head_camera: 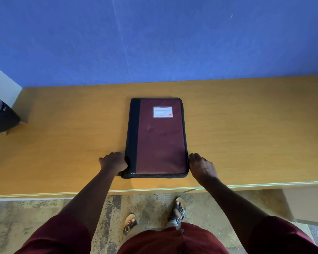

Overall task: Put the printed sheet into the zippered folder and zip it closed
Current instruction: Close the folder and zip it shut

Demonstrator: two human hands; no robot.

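Observation:
A maroon zippered folder (160, 140) with a black spine strip and a white label lies flat and closed on the wooden desk (246, 129). My left hand (114, 163) is curled against the folder's near left corner and grips its spine edge. At the near right edge, my right hand (202, 166) touches the folder's side with bent fingers; whether it grips is unclear. The zip looks shut along the right and near edges. No printed sheet is visible.
A black bin (2, 116) with a clear liner stands off the desk's left end. A blue wall (154, 43) rises behind the desk. The desk's front edge (154, 189) runs just below my hands, with the floor and my sandalled feet beneath.

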